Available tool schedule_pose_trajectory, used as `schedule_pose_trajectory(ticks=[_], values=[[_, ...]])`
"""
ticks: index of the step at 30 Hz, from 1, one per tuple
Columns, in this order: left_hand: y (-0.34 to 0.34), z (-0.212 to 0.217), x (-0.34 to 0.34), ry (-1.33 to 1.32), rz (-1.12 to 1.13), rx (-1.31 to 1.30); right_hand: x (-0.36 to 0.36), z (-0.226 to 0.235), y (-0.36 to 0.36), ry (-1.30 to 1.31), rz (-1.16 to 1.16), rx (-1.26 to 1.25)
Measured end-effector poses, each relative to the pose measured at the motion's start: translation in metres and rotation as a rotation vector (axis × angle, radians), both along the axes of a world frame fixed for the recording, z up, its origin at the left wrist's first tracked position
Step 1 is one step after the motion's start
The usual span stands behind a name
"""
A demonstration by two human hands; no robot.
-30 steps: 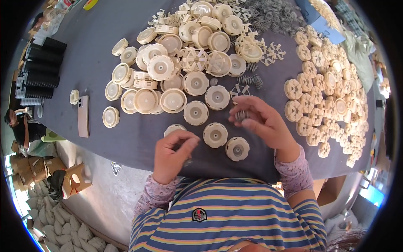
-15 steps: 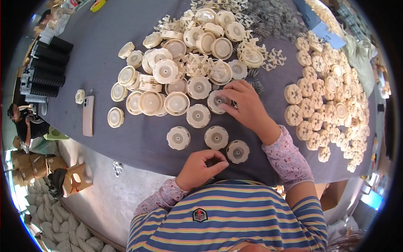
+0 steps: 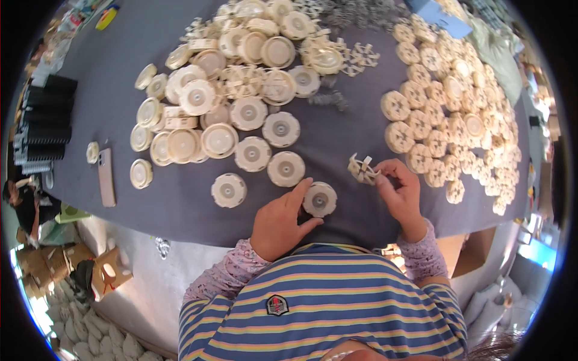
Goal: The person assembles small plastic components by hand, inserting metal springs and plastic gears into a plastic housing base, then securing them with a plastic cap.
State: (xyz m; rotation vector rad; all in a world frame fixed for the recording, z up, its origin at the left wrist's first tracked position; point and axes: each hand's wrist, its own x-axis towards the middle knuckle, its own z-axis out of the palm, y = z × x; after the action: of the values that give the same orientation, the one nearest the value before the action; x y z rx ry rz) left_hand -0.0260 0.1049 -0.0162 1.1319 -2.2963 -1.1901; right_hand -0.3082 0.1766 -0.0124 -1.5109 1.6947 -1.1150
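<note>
My left hand [image 3: 278, 218] is closed at the left side of a round cream plastic cap [image 3: 320, 200], its thumb and forefinger at the rim. The cap lies on the dark cloth with its grey recessed middle facing up. To its right, my right hand [image 3: 398, 188] pinches a small spoked cream plastic piece [image 3: 362, 169] between thumb and fingers, raised off the cloth. Similar caps lie just beyond my left hand, among them one cap [image 3: 286, 169] and another cap [image 3: 229, 190] further left.
A heap of cream caps [image 3: 198, 96] and spoked pieces [image 3: 361, 58] spreads across the far middle. Grey coil springs [image 3: 361, 15] lie behind. Many assembled round parts [image 3: 398, 137] cover the right side. A phone [image 3: 106, 177] and black stacked parts [image 3: 51, 111] are at left.
My right hand has come away from a cap, nearer and rightward, and now shows a spoked piece. My left hand has moved onto the nearest cap. The whole view has shifted.
</note>
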Motion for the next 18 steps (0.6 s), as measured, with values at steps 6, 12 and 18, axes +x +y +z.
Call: schedule_pose_trajectory(ticks=[6,12,18], values=[[-0.006,-0.002,-0.022,0.033,-0.17,-0.001,-0.01,-0.011,0.037,-0.068,-0.311,0.23],[-0.006,-0.001,-0.026,0.042,-0.128,0.06,-0.019,0.022,0.029,0.22,-0.091,0.2],[-0.005,-0.002,-0.025,0.068,-0.081,0.069,-0.023,0.026,0.022,0.198,0.036,0.221]])
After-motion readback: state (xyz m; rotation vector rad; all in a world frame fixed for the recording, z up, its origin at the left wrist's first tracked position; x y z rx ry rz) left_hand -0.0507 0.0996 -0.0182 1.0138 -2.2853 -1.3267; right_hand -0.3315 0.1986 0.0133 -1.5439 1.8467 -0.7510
